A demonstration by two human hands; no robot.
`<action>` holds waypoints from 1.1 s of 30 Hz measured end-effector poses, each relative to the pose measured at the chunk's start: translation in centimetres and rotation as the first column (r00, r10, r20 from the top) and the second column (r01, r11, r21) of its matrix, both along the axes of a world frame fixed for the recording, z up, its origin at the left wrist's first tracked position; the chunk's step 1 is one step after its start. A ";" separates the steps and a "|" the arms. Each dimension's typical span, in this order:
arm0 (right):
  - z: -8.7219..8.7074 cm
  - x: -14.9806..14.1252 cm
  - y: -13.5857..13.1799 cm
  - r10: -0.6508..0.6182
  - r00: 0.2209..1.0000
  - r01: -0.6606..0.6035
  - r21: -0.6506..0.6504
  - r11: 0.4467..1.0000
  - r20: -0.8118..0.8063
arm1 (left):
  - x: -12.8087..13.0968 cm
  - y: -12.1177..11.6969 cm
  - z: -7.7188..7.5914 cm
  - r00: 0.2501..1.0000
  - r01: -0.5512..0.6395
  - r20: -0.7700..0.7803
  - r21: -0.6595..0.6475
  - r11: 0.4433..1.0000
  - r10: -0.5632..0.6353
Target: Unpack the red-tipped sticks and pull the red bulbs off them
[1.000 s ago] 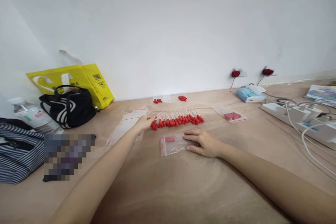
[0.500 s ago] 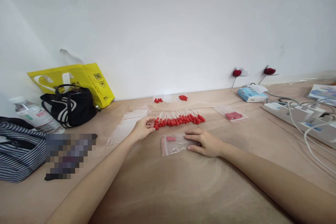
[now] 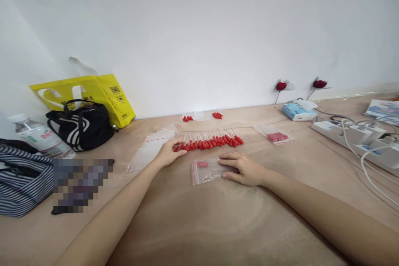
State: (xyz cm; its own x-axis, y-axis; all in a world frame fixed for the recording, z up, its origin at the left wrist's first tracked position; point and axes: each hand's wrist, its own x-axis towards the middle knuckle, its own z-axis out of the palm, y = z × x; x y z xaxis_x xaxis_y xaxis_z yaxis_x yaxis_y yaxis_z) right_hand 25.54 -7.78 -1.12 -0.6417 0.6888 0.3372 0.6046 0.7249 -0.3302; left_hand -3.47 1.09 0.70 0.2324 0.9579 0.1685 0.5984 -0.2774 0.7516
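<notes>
Several thin pale sticks with red bulb tips [image 3: 207, 144] lie side by side in a row, tips toward me. My left hand [image 3: 168, 153] is at the row's left end, its thumb and fingers curled around one red-tipped stick [image 3: 176, 149]; the grip is partly hidden. A clear zip bag [image 3: 205, 176] with a red stripe lies in front of the row, with a red-tipped piece [image 3: 203, 164] in it. My right hand [image 3: 246, 169] rests flat on the bag's right part, thumb and fingers apart. Left of the row lie flat zip bags [image 3: 154, 147].
A filled bag of red pieces [image 3: 277, 136] lies to the right, and another bag [image 3: 199, 116] with red tips lies by the wall. A tissue pack [image 3: 298, 112] and power strip [image 3: 355, 145] with cables stand right. Left are a black bag [image 3: 93, 126], yellow bag [image 3: 120, 106] and bottle [image 3: 40, 135].
My left hand has drawn back slightly toward me and curled around the row's left end. The leftmost red tip has shifted left between its fingers. My right hand stays on the bag.
</notes>
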 end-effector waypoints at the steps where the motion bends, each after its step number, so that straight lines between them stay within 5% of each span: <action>1: 0.0 0.0 0.0 0.002 1.000 -0.002 0.000 1.000 0.000 | -0.1 0.2 -0.3 0.999 0.012 0.034 0.005 1.000 -0.012; 6: -0.1 0.0 0.0 0.000 1.000 0.000 -0.003 1.000 0.010 | 0.2 0.2 -0.8 0.999 0.023 0.046 0.115 0.993 -0.028; 12: -0.2 0.1 0.1 0.002 1.000 -0.002 0.005 1.000 -0.011 | 1.3 -4.1 0.4 0.992 0.003 -0.114 0.412 0.911 0.048; 17: -0.1 0.1 0.0 0.004 1.000 -0.004 0.003 1.000 0.003 | 1.7 -7.6 0.0 0.969 0.187 -0.216 0.318 0.929 -0.121; 24: -0.1 0.1 0.0 -0.010 0.999 0.011 -0.010 1.000 0.034 | 4.2 -7.6 0.2 0.905 0.279 -0.373 0.162 0.947 -0.203; 29: -0.1 0.1 0.0 -0.008 0.999 0.008 0.003 1.000 0.038 | 4.6 -7.2 -0.5 0.951 0.192 -0.276 0.183 0.964 -0.137; 33: -0.1 0.0 0.0 -0.007 0.999 0.007 -0.001 1.000 0.033 | 2.3 -7.4 0.8 0.958 0.247 -0.165 0.072 0.966 -0.233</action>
